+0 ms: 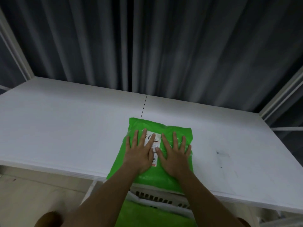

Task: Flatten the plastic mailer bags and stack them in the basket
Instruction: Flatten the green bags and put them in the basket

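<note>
A green plastic mailer bag (147, 176) with a white shipping label (155, 145) lies on the white table (65, 128), its near end hanging over the front edge. My left hand (139, 153) and my right hand (173, 154) press flat on top of it side by side, fingers straight and spread. Below the table edge stands a white slotted basket (160, 199). Inside the basket lies another green mailer bag (141, 215), partly hidden by my forearms.
Grey curtains (147, 46) hang behind the table. White frame posts (16, 51) rise at the far left and far right corners. A thin dark seam (144, 107) runs across the tabletop behind the bag. Beige floor (41, 194) shows at lower left.
</note>
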A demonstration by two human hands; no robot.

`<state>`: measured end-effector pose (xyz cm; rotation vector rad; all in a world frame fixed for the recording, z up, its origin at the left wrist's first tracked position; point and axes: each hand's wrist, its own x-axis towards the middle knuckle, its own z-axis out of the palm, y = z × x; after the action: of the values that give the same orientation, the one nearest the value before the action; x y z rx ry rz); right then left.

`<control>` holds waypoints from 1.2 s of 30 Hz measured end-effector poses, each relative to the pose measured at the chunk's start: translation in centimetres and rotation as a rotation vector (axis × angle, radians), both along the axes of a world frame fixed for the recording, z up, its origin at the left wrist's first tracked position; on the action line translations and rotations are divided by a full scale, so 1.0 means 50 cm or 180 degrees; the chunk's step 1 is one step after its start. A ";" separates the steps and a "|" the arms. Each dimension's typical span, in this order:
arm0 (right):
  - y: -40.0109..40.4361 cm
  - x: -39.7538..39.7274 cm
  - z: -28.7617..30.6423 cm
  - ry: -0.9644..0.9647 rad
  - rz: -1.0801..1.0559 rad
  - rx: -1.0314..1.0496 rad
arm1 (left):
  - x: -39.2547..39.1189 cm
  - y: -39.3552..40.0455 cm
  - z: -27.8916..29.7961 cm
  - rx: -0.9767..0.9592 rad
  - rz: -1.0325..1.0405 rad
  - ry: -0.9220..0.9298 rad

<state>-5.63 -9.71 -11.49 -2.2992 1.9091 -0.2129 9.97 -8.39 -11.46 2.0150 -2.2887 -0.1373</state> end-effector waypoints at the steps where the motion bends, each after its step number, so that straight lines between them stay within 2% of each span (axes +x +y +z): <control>1: 0.001 0.000 -0.003 0.0005 0.0009 -0.0029 | 0.000 0.003 -0.005 -0.0043 0.0006 0.0029; 36: -0.002 0.007 -0.038 0.0154 -0.0041 0.0313 | -0.006 -0.004 -0.066 0.0067 0.0127 0.0051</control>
<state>-5.27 -9.81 -13.38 -2.2486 1.9121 -0.0638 9.66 -8.60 -14.75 2.0604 -2.2452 -0.1748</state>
